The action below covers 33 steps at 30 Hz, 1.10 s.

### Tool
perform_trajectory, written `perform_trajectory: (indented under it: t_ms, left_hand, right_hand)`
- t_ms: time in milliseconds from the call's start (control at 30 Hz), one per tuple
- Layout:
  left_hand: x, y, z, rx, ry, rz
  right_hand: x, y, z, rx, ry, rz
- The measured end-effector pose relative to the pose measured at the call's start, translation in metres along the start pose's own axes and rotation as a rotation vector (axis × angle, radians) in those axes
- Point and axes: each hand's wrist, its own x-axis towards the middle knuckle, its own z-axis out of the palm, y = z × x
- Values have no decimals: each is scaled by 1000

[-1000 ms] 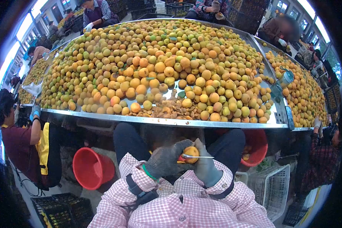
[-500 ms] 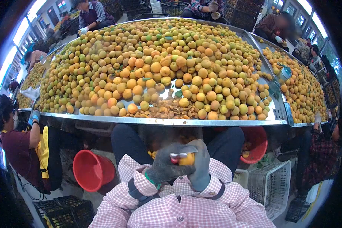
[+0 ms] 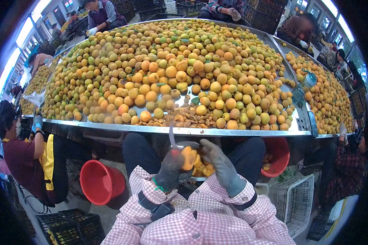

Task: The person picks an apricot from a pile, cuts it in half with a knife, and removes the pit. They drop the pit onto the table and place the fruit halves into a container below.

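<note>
My left hand (image 3: pixel 171 166), in a dark grey glove with a green cuff, is closed around a small knife (image 3: pixel 174 152). The knife shows a red handle part, and its blurred blade points up toward the table edge. Against the fingers of that hand is a cut-open orange apricot (image 3: pixel 188 158). My right hand (image 3: pixel 225 165), in a grey glove, is apart from it to the right, fingers loosely extended and nothing visible in them. Between and below the hands, apricot halves (image 3: pixel 203 167) lie in a container whose shape is mostly hidden.
A metal-edged table (image 3: pixel 151 129) heaped with whole apricots (image 3: pixel 151 77) spans the front, with a pile of pits (image 3: pixel 184 117) near its edge. Red buckets (image 3: pixel 102 182) (image 3: pixel 279 157) stand either side of my knees. A white crate (image 3: pixel 292 202) is at right. Several people sit around.
My hands were together around the apricot and knife; now they are apart, the right one moved right. The apricot now shows cut open, and the knife blade points upward.
</note>
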Motion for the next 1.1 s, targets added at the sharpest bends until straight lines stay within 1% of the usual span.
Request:
perform_trajectory:
  t_ms: [33,67,100,133,167,200,233,267,300,333,367,433,467,500,567,600,633,700,733,800,833,900,933,1000,1033,1100]
  left_hand:
    - [1,3,4,2,1,-4]
    - [4,11,12,226,-27,-12]
    - [7,14,17,450,-57,-17]
    - [7,10,16,351,-30,45]
    - [8,11,14,352,-30,42]
    - [9,14,12,648,-10,196]
    - [9,16,11,942,13,349]
    - [8,16,10,943,17,346]
    - [7,17,9,942,107,427]
    - [6,17,8,938,196,508]
    - [6,19,9,938,196,505]
    - [6,30,17,71,89,129]
    - [5,37,31,219,127,111]
    - [5,35,33,218,131,111]
    - [5,32,36,248,110,92]
    - [7,29,37,215,96,136]
    - [6,28,36,216,96,134]
    - [6,24,32,-15,-42,58]
    - [7,23,29,-14,-39,56]
    - [9,21,25,-100,-135,43]
    - [9,21,26,-99,-134,43]
    - [11,19,30,-279,-214,92]
    - [14,16,31,-279,-214,92]
    - [21,11,32,4,-110,261]
    - [22,11,33,4,-111,259]
    - [25,14,34,-63,63,231]
  right_hand:
    - [-2,0,5,294,-65,157]
    - [-12,-22,18,-167,-111,115]
    - [-16,-26,24,-166,-109,112]
    - [-20,-26,31,-103,-29,62]
    - [-23,-27,37,-39,50,13]
    - [-25,-31,42,18,139,-42]
    - [-25,-27,37,20,139,-37]
    - [-24,-19,27,-130,133,-42]
    - [-25,-16,19,-280,128,-50]
    - [-29,-35,22,-124,51,190]
    - [-30,-30,16,-122,53,191]
    - [-26,-3,-1,666,-259,537]
    - [-22,5,-5,793,-483,540]
    - [-27,7,-4,793,-484,545]
    - [-37,-13,15,449,-156,537]
    - [-36,0,9,379,-241,459]
    - [-37,-1,9,381,-241,460]
    - [-40,-5,12,586,-233,561]
    - [-41,-7,15,588,-234,563]
    - [-41,-11,21,709,-205,634]
    - [-41,-8,20,710,-206,634]
    - [-43,2,16,571,-253,591]
    - [-43,-2,18,571,-253,592]
    - [-42,-15,23,444,-110,494]
    - [-42,-15,25,445,-108,493]
    - [-41,-13,28,300,62,444]
